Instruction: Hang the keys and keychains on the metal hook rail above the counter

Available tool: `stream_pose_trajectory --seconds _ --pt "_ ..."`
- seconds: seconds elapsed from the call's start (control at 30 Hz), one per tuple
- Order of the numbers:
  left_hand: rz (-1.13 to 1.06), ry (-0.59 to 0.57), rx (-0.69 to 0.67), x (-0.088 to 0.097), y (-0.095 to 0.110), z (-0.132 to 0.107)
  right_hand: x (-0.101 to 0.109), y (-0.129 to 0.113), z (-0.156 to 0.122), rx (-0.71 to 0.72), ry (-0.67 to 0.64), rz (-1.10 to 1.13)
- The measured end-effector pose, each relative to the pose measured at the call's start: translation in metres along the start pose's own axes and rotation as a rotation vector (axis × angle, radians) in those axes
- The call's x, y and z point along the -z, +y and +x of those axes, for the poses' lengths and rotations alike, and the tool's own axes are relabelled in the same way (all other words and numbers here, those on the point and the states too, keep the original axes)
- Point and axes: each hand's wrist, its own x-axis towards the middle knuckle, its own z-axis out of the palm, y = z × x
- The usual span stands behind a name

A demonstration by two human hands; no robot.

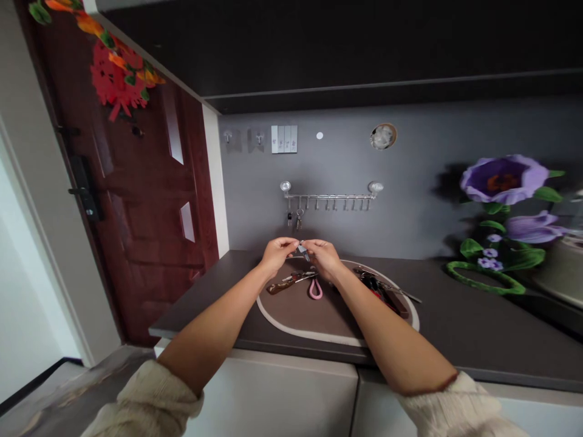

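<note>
My left hand and my right hand meet above the mat, in front of the wall. Both pinch a small bunch of keys between thumb and fingers; its ring is largely hidden by the fingertips. Under them lies a brown mat with a pale rim. On it rest a wooden-handled tool at the left and a pink loop near the middle. A pile of dark and metal tools sits at the right, partly behind my right forearm.
A metal rail with hooks is fixed to the wall, with a bunch of keys and a small dark item hanging at its left. Purple fabric flowers stand at the right. A dark cabinet overhangs the counter.
</note>
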Motion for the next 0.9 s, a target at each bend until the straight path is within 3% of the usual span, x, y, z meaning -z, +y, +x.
stream_pose_trajectory --seconds 0.23,0.43,0.67,0.9 --pt "-0.035 0.006 0.018 0.002 0.003 0.000 0.002 -0.005 0.002 -0.009 0.030 0.017" --pt "-0.010 0.063 0.069 0.004 -0.001 0.001 0.002 -0.029 0.019 0.023 0.182 -0.077" --pt "-0.019 0.048 0.110 0.006 -0.005 0.003 -0.006 -0.069 0.047 -0.091 0.352 -0.071" --pt "-0.031 0.072 0.138 0.007 -0.003 0.005 -0.018 -0.077 0.066 -0.197 0.477 -0.022"
